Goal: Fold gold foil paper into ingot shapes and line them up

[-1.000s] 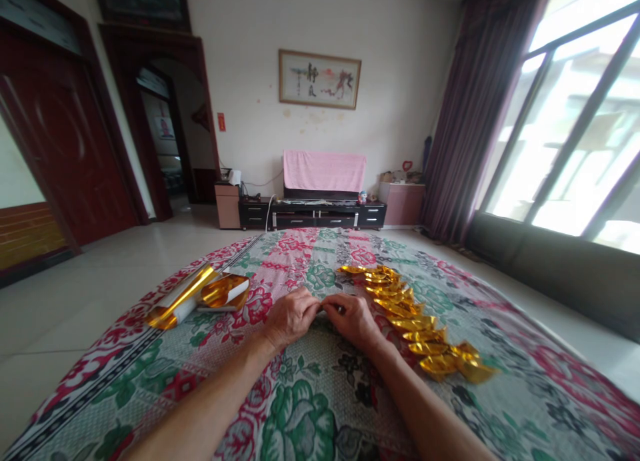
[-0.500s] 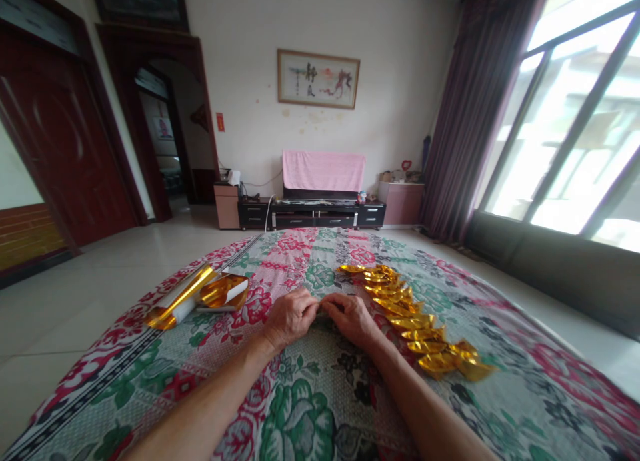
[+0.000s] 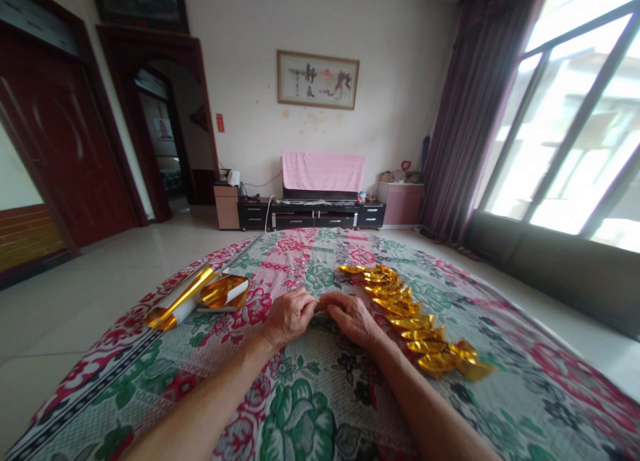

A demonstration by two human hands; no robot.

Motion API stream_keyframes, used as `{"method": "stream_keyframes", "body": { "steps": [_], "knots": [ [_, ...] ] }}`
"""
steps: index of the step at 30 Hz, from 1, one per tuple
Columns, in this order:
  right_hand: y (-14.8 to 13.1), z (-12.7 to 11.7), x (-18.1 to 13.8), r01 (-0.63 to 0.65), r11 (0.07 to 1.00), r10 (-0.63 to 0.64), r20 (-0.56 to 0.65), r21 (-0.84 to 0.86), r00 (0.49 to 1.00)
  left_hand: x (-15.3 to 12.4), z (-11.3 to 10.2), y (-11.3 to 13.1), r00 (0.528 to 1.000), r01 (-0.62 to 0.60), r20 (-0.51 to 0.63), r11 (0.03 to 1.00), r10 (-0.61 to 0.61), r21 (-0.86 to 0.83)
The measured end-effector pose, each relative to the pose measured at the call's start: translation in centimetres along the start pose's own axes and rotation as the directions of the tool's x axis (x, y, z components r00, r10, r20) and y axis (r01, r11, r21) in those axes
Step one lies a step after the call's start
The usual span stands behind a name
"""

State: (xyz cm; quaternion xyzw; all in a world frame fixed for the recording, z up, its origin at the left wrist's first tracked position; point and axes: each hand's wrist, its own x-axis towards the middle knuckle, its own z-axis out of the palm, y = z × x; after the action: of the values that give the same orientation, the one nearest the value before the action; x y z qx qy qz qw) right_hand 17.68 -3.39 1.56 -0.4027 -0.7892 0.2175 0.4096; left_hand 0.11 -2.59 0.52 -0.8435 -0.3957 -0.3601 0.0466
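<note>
Slightly wider gap bares a small, gold-brown, foil-like piece (image 3: 321, 306)

Compared with a second ago, the left hand (image 3: 290, 316) and right hand (image 3: 351, 318) have eased slightly apart, exposing the piece between their fingertips. Both are curled closed, apparently pinching its ends, which suggests fine shaping. Folded, shiny gold foil pieces (image 3: 400, 307) lie unchanged beside the right hand.

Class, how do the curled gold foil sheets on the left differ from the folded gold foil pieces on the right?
The curled sheets look larger; the folded pieces are smaller. The curled sheets show white areas, the folded pieces only gold. Both are shiny and lie on the floral tablecloth.
</note>
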Motion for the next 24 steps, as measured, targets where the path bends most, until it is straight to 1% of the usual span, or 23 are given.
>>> {"method": "stream_keyframes", "body": {
  "steps": [4,8,12,15,24],
  "knots": [
    [-0.5,0.3,0.0,0.009,0.999,-0.010,-0.028,-0.033,1.000,0.0,-0.1,0.1,1.000,-0.023,0.013,1.000,0.023,-0.006],
    [-0.2,0.3,0.0,0.036,0.998,-0.039,-0.060,-0.051,0.997,0.0,-0.5,0.2,0.999,-0.046,0.000,0.996,0.046,-0.076],
    [-0.1,0.1,0.0,0.036,0.997,-0.043,-0.107,-0.063,0.993,0.0,-1.0,0.2,1.000,-0.009,-0.030,0.993,0.006,-0.121],
    [-0.2,0.1,0.0,0.041,0.998,-0.047,-0.113,-0.057,0.992,0.0,-1.1,0.1,0.999,0.006,-0.038,0.992,-0.010,-0.123],
    [-0.2,0.2,-0.2,0.047,0.998,-0.051,-0.100,-0.042,0.994,0.0,-1.1,0.3,0.998,-0.018,-0.057,0.988,0.009,-0.155]
  ]
}}
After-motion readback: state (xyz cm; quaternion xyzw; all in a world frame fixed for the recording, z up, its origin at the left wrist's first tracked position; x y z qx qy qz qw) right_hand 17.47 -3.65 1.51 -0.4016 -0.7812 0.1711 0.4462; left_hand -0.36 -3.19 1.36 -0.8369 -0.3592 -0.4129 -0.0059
